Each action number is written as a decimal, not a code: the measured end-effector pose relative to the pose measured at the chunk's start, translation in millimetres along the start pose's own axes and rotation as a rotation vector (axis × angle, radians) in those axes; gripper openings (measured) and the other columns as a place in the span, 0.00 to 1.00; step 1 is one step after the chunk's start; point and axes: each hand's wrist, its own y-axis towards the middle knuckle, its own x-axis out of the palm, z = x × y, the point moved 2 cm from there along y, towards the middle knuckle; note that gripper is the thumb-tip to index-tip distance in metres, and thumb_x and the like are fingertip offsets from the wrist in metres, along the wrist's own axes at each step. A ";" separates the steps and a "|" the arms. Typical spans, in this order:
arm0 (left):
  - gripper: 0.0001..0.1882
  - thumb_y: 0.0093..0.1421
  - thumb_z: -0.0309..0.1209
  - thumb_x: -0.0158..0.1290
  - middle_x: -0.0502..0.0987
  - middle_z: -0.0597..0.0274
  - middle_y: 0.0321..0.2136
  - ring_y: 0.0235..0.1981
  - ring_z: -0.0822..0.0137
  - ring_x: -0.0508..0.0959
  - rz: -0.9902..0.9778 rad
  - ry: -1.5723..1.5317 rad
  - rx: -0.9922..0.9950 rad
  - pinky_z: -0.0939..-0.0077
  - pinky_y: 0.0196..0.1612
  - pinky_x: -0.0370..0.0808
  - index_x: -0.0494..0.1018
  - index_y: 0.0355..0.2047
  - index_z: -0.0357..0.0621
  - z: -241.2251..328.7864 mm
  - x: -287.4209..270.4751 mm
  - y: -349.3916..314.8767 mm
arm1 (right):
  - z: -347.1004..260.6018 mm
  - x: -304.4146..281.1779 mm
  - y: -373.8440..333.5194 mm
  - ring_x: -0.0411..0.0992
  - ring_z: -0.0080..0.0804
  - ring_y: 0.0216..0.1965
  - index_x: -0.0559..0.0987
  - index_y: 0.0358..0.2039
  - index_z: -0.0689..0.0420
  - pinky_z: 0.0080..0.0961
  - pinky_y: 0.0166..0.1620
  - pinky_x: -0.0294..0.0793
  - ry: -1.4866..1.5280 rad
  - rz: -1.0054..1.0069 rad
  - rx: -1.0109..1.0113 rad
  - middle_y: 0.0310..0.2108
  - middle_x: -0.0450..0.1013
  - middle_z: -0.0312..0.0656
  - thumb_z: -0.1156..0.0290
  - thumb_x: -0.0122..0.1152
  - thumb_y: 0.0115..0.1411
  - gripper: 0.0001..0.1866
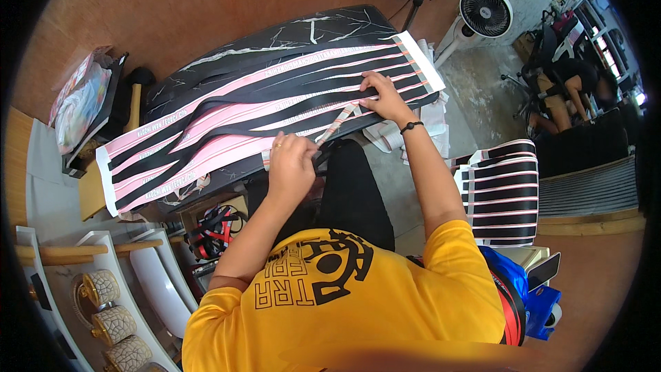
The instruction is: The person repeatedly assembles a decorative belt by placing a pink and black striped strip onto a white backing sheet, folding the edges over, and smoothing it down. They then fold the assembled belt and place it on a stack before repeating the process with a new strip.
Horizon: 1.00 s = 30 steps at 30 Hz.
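Narrow pale striped strip (337, 125): my left hand (292, 160) grips it. Right hand (385, 101) at its upper end; I can't tell grip.

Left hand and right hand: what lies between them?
In the head view, a narrow pale strip runs slantwise between the left hand and the right hand.

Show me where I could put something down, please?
The black tabletop looks bare along its far edge, between the brown wall and the pink striped sheet. The near side is crowded: the sheet lies there with black straps, and the left hand and right hand are at a pale strip. Floor beside the white fan looks bare too.
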 end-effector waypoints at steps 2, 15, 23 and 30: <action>0.04 0.52 0.18 0.55 0.72 0.50 0.26 0.35 0.45 0.74 -0.078 -0.034 0.027 0.50 0.56 0.69 0.72 0.26 0.39 11.9 -1.7 -8.4 | 1.6 2.7 0.6 0.63 0.48 0.64 0.76 0.35 0.51 0.61 0.67 0.48 -0.013 0.027 -0.037 0.61 0.68 0.45 0.69 0.74 0.47 0.16; 0.13 0.60 0.29 0.60 0.79 0.51 0.37 0.31 0.60 0.79 -0.641 -0.475 -0.326 0.65 0.38 0.76 0.78 0.45 0.38 40.5 31.9 -80.2 | 8.3 5.3 1.9 0.66 0.45 0.62 0.77 0.36 0.50 0.60 0.66 0.49 -0.003 0.050 -0.043 0.59 0.69 0.42 0.68 0.74 0.47 0.16; 0.27 0.63 0.38 0.57 0.60 0.33 0.63 0.43 0.55 0.82 -1.259 -0.481 -0.184 0.65 0.49 0.77 0.68 0.62 0.46 48.8 119.9 -84.4 | 3.4 4.5 -2.4 0.66 0.45 0.62 0.78 0.38 0.51 0.47 0.67 0.51 -0.035 0.054 -0.021 0.60 0.69 0.44 0.71 0.74 0.46 0.18; 0.31 0.65 0.43 0.53 0.48 0.33 0.69 0.52 0.41 0.76 -1.508 -0.300 0.026 0.61 0.61 0.69 0.64 0.65 0.44 70.6 171.2 -123.7 | 1.4 4.5 -1.2 0.65 0.43 0.62 0.79 0.36 0.50 0.57 0.67 0.49 -0.017 0.068 -0.006 0.59 0.70 0.40 0.68 0.75 0.45 0.17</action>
